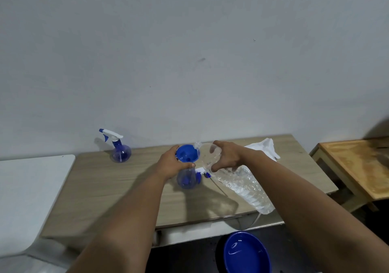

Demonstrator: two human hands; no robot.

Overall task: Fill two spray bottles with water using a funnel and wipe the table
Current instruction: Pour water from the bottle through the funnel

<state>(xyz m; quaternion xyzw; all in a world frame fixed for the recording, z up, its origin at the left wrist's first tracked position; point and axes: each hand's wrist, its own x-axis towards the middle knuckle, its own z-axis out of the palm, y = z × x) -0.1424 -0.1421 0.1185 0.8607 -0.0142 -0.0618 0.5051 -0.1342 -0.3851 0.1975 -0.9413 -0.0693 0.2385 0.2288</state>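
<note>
At the tabletop [88, 190] centre we see the left hand [171, 164], its grip curled round the neck of a spray bottle [187, 179] topped by a blue funnel [187, 153]. The right hand [226, 157] clamps a tilted clear water bottle [242, 183], its mouth at the funnel's 3 o'clock rim. A second spray bottle [120, 149] stands at 10 o'clock, a white cloth [265, 147] at 2 o'clock, a blue bowl [246, 252] below the tabletop edge at 5 o'clock.

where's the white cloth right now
In the head view, the crumpled white cloth lies at the far right of the wooden table, by the wall, just behind the right hand tilting the clear plastic water bottle.
</note>
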